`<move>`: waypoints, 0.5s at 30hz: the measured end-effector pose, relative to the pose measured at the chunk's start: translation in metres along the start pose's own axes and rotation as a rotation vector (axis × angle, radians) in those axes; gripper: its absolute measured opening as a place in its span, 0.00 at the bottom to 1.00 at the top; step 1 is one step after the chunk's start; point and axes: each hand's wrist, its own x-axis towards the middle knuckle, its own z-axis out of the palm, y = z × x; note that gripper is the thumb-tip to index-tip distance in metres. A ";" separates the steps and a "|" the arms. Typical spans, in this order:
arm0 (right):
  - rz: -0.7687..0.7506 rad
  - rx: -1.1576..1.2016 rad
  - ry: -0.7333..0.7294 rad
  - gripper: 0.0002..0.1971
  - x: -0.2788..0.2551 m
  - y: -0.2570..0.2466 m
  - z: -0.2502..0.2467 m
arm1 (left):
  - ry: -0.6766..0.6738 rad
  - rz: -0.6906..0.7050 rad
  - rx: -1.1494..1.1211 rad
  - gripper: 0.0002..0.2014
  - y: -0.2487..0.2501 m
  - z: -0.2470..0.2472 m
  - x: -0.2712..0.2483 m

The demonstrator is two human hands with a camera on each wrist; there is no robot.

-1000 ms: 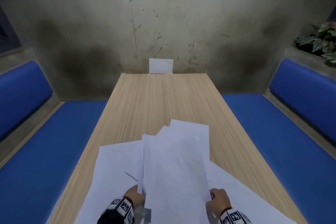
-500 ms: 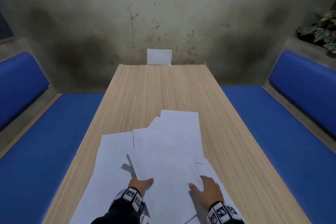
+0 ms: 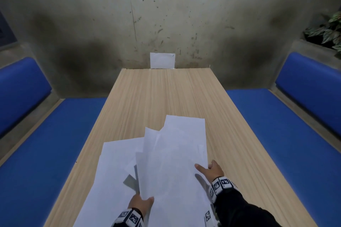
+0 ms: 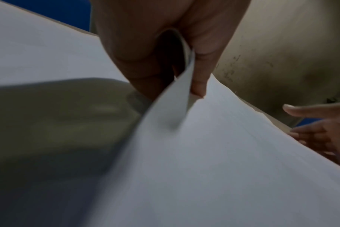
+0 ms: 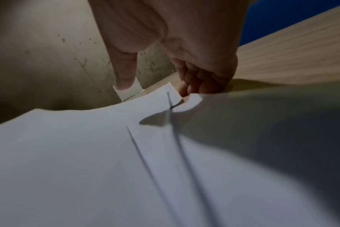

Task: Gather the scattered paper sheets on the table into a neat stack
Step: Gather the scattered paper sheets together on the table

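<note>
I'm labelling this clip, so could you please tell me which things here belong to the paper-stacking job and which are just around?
Job: sheets, left hand, right hand, table.
Around: benches, plant, card.

Blue benches (image 3: 55, 143), potted plant (image 3: 326, 31)

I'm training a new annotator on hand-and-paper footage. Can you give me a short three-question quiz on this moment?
1. True or false: the left hand pinches the lifted sheets between thumb and fingers.
2. Where is the right hand? A) at the right edge of the lifted sheets B) flat on the blue bench C) on the small white card
3. Fill in: the small white card stands at the far end of the table, against the ____.

Key: 1 true; 2 A; 3 wall.
</note>
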 end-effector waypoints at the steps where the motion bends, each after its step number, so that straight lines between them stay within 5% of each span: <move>1: 0.014 0.041 -0.010 0.50 0.006 -0.005 0.002 | -0.005 0.000 0.016 0.25 0.000 0.001 0.000; 6: 0.083 -0.044 0.039 0.47 0.014 -0.026 0.013 | 0.000 -0.002 0.094 0.26 -0.001 0.007 0.003; 11: 0.057 -0.127 0.103 0.21 0.034 -0.025 0.029 | -0.015 0.035 0.082 0.36 0.000 0.008 0.002; 15: 0.058 -0.100 0.081 0.15 0.045 -0.028 0.037 | 0.004 0.031 0.087 0.26 -0.007 0.004 0.008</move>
